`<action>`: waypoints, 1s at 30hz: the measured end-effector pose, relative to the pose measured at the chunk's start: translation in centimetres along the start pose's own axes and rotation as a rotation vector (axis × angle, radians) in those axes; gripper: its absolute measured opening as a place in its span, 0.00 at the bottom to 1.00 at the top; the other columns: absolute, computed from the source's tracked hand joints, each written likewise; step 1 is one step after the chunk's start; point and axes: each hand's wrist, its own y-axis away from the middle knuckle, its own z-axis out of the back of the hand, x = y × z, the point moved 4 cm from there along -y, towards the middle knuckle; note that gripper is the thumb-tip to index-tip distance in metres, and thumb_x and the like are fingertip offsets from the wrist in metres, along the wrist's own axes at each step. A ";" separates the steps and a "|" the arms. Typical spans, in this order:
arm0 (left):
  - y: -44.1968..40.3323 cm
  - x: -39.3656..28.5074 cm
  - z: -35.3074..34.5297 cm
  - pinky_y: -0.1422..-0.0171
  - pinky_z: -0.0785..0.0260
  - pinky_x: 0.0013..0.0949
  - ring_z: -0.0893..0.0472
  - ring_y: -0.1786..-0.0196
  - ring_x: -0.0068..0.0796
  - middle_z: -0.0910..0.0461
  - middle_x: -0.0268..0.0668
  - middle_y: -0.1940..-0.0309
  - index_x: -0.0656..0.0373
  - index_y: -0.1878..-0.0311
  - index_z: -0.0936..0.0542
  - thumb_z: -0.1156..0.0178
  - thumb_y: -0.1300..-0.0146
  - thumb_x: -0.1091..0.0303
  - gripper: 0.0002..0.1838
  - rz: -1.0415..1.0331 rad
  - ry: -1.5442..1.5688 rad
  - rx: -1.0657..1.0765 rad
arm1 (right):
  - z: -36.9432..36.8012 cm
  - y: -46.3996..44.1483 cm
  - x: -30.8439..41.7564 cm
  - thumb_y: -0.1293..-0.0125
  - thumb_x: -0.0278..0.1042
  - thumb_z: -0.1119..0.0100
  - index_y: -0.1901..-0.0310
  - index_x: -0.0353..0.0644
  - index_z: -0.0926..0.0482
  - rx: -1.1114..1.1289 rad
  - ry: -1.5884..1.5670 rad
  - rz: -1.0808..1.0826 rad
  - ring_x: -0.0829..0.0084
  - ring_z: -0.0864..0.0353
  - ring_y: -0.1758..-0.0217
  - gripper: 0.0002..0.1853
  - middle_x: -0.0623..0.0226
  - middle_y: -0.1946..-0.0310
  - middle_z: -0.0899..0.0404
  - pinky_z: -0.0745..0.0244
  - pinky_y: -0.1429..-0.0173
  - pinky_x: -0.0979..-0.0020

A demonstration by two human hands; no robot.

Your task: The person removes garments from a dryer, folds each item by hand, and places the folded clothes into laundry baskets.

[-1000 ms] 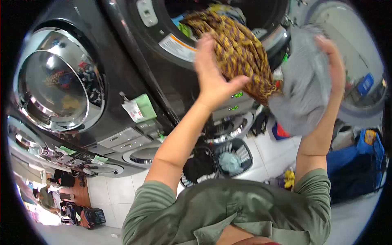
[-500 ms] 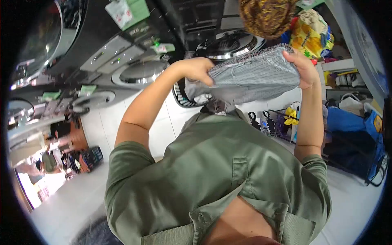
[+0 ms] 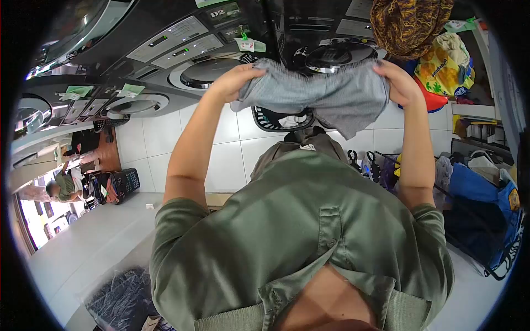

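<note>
Partly behind grey cloth (image 3: pixel 317 92), basket (image 3: pixel 264 119)

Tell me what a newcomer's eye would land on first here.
Probably the grey cloth, stretched between the left hand and the right hand, just above the middle of the view. Next would likely come the brown-and-gold patterned cloth at the upper right, with the bright yellow printed bag just below it in the picture.

You've got a grey garment (image 3: pixel 353 96), plain olive-green shirt (image 3: pixel 287 220), plus some squiggly yellow-and-brown patterned cloth (image 3: pixel 409 27) lol.
</note>
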 end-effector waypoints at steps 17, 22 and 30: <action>-10.6 22.0 -2.6 0.46 0.33 0.35 0.25 0.52 0.30 0.24 0.35 0.54 0.58 0.46 0.32 0.48 0.38 0.73 0.16 0.112 0.498 -0.349 | -7.9 0.7 -17.0 0.39 0.33 0.45 0.48 0.41 0.27 -0.013 0.445 -0.177 0.85 0.31 0.66 0.18 0.75 0.69 0.24 0.35 0.58 0.80; -13.4 22.6 -0.8 0.46 0.32 0.38 0.25 0.52 0.30 0.25 0.34 0.52 0.55 0.44 0.33 0.47 0.38 0.71 0.18 0.245 0.575 -0.205 | -3.0 1.4 -14.1 0.39 0.31 0.47 0.47 0.40 0.27 -0.222 0.382 -0.195 0.85 0.32 0.58 0.17 0.72 0.55 0.25 0.38 0.50 0.81; -8.0 25.6 13.8 0.44 0.35 0.45 0.33 0.43 0.45 0.35 0.47 0.43 0.55 0.35 0.43 0.40 0.48 0.60 0.37 0.609 -0.717 -0.936 | -1.9 0.8 -2.5 0.40 0.27 0.47 0.47 0.40 0.28 -0.267 0.491 0.067 0.83 0.31 0.57 0.18 0.73 0.55 0.25 0.37 0.49 0.79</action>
